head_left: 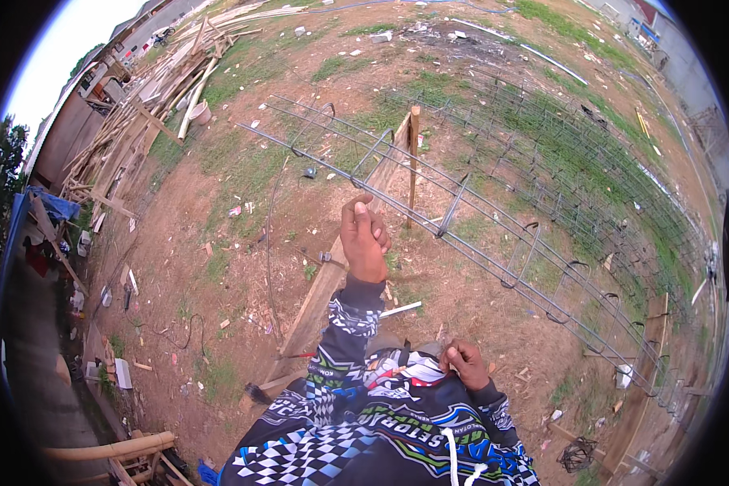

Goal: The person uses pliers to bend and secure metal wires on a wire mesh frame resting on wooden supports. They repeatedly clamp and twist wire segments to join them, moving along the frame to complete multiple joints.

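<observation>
We see a wide dirt yard (178, 243) patched with grass, and on its right side a spread of wire-and-bar cages (559, 186) lies on the green. Judging by their regular shape, we would count those as largely put together. Far off to the left we see a long timber pile (170, 97).

Nearer, the long rebar cage (397, 204) being worked on runs slantwise in front of the person, from upper left down to lower right, over a wooden plank (312, 304) on the left and toward another board (644, 397) on the right. We judge its outline to be well along: its long bars are in place and several stirrups (454, 205) stand spaced along them, while the bar tips jut out past the last loop at the far left. We cannot tell which crossings are bound, so any fastening left to do is only our guess.

Of the hands, the left hand (366, 235) is raised just beside the cage's near bar, its fingers curled inward; we cannot tell whether they grasp anything. The right hand (465, 364) is low in front of the body, apart from the cage, thumb and forefinger drawn together; whether something thin is pinched there, we cannot tell.

Smallest, a tangled wire bundle (577, 455) lies at lower right.
</observation>
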Demonstrator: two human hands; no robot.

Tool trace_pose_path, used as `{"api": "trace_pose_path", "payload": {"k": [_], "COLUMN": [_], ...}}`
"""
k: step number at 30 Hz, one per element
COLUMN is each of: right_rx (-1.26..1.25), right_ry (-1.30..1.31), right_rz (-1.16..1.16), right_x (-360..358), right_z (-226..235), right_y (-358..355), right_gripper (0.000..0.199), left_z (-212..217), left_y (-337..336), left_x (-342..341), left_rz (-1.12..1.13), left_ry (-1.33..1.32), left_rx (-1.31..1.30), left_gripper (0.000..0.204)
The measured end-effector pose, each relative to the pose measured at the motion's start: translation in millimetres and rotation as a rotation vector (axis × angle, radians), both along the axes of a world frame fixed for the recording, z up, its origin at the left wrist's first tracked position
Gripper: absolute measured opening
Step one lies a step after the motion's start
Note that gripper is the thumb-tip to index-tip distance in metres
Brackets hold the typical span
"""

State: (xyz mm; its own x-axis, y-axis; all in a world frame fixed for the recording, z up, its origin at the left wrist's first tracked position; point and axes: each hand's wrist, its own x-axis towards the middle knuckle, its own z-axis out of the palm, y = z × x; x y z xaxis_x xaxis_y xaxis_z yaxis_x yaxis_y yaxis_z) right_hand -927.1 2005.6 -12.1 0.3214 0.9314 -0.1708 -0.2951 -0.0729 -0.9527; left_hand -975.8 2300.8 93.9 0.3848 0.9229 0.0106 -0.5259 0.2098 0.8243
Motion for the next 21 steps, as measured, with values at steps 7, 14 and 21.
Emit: {"api": "trace_pose_path", "payload": {"k": [7,14,21], "right_rx": [-0.045,0.195,0.125], "right_ry": [0.024,0.097,0.169], "right_rz": [-0.201,-0.585,-0.635], "right_x": [16,18,30], "right_z": [-4,12,17], "right_y": [-38,-51,-36], "right_gripper": [0.024,0.02,0.023], "left_z": [-3,-7,-12], "left_y": [-19,12,28], "left_x": [52,82,108], "left_rz": [-0.022,-0.314,-0.337], "left_ry": [0.153,-0.054,-0.134], "left_rx": [0.123,-0.314,-0.275], "left_gripper": [0.031,0.028,0.026]}}
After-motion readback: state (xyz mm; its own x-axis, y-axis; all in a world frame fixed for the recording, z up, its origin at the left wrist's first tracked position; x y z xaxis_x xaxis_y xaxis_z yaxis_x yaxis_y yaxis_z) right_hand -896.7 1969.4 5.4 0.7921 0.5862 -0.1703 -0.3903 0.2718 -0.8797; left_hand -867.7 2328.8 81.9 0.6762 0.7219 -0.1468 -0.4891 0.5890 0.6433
